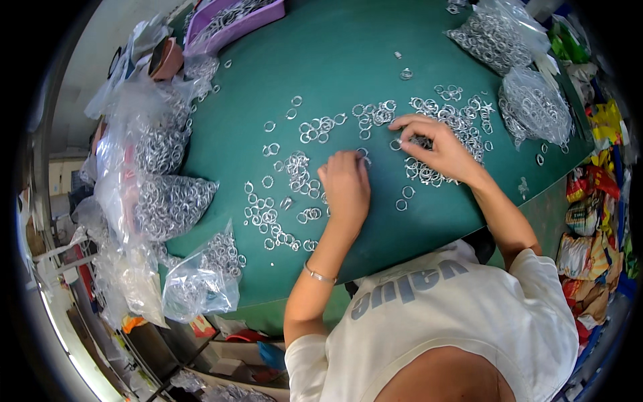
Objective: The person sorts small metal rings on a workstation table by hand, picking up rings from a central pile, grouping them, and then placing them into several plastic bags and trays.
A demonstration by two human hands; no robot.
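My left hand [345, 186] rests low over the green tabletop, its fingers bent down and pressed together. Whatever they grip is hidden under them, and a silver ring [362, 153] shows beside the fingertips. To the right, my right hand [437, 149] reaches in over a large pile of silver rings [462, 120], thumb and index finger apart. Another ring [396, 144] lies right at the thumb tip; I cannot tell whether it touches. Smaller clusters of rings [297, 167] lie left of my left hand, with a further group of rings [375, 114] beyond both hands.
Clear plastic bags of rings [175, 201] line the table's left edge, with an open bag [207, 278] at the near left. More ring-filled bags [492, 37] stand at the far right. A purple bin [201, 30] sits far left. Colourful packages [589, 201] are piled beyond the right edge.
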